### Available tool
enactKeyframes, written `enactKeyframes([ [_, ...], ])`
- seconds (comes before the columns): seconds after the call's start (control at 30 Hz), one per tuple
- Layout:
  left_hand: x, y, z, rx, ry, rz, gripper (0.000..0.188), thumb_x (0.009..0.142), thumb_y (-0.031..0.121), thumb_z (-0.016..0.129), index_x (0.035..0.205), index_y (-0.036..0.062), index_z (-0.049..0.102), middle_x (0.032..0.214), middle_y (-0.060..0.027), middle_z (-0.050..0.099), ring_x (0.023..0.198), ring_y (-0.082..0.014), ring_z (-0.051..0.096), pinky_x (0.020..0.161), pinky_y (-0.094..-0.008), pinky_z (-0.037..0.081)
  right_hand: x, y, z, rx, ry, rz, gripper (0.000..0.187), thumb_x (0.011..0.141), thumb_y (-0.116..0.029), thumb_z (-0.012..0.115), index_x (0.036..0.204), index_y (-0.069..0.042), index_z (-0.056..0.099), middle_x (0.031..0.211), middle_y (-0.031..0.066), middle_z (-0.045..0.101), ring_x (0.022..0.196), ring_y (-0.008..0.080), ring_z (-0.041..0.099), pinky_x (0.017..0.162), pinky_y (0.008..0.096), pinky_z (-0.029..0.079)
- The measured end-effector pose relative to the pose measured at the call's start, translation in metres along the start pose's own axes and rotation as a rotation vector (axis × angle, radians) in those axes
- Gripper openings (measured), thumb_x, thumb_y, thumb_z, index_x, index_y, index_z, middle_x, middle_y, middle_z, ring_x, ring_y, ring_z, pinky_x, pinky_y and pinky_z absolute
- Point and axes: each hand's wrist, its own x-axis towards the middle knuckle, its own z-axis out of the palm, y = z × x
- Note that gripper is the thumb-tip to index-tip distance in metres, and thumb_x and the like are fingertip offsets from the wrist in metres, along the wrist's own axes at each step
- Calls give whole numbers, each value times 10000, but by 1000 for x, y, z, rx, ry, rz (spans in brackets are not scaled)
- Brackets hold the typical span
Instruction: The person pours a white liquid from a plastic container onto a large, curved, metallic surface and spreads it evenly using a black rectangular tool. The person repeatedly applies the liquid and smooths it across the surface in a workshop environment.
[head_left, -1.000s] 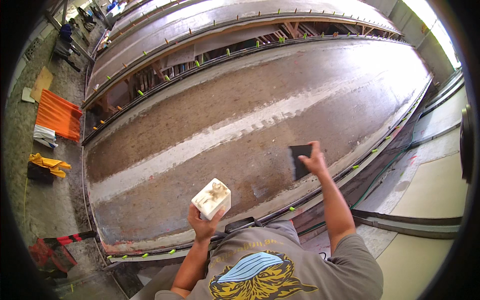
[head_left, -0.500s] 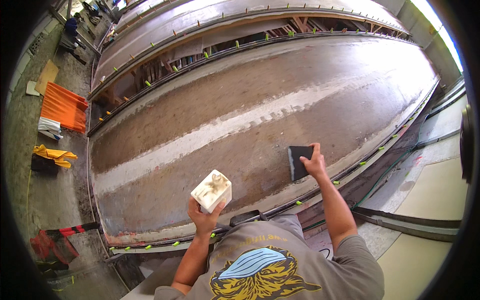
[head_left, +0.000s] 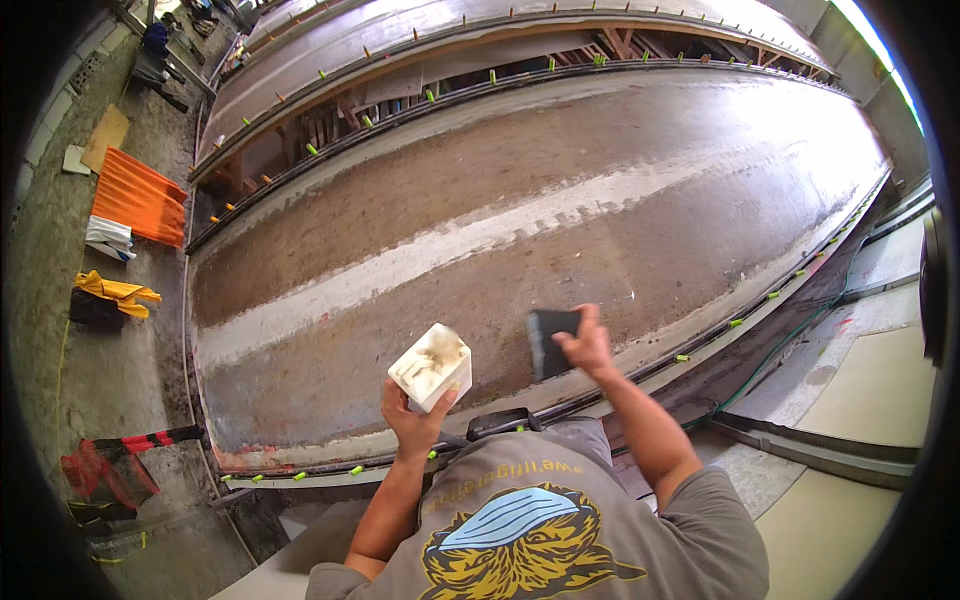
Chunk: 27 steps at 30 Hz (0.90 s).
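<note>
My left hand (head_left: 418, 420) is wrapped round a white square tub (head_left: 437, 366), held up above the near edge of a long brown table surface (head_left: 420, 310). Whitish paste is smeared on the tub's open top. In my right hand (head_left: 588, 343) is a dark flat spreader blade (head_left: 552, 342), gripped with the thumb on its face. A pale smear runs along the blade's left edge. The spreader is just right of the tub, apart from it, over the table; whether it touches the surface I cannot tell. A broad whitish band (head_left: 420, 254) crosses the brown surface lengthwise.
Green clips (head_left: 682, 358) line the table's rim. Beyond stands a second long table (head_left: 400, 65). On the left floor lie an orange cloth (head_left: 140, 197), a yellow garment (head_left: 118, 292) and a red-black mesh piece (head_left: 110, 473). Pale panels (head_left: 850, 400) are at the right.
My right hand with the spreader has moved left, closer to the tub. The left hand has shifted slightly right, still holding the tub. The whole view has turned a little.
</note>
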Motion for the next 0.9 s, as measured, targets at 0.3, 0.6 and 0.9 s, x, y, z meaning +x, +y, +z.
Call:
enactKeyframes([
  [0.3, -4, 0, 10, -68, -33, -43, 580, 767, 58, 923, 1242, -1, 596, 1180, -128, 718, 1067, -200, 708, 947, -345, 550, -17, -39, 22, 32, -81, -18, 712, 826, -271, 853, 1358, -115, 407, 959, 334, 710, 968, 545, 689, 828, 583, 549],
  [0.6, -6, -7, 13, -12, -76, 29, 649, 763, 51, 912, 1308, 5, 563, 1207, -121, 692, 1082, -208, 703, 949, -359, 568, 36, 61, -69, -203, 92, 1, 718, 792, -231, 893, 1342, -135, 440, 1057, 241, 743, 993, 428, 738, 855, 496, 581],
  [0.9, -5, 3, 28, 25, -87, 26, 593, 756, 107, 942, 1216, -7, 585, 1148, -142, 729, 1040, -204, 716, 922, -357, 560, 69, 19, -110, -22, 19, -16, 664, 808, -162, 863, 1325, -119, 450, 1055, 274, 726, 1041, 444, 713, 871, 493, 563],
])
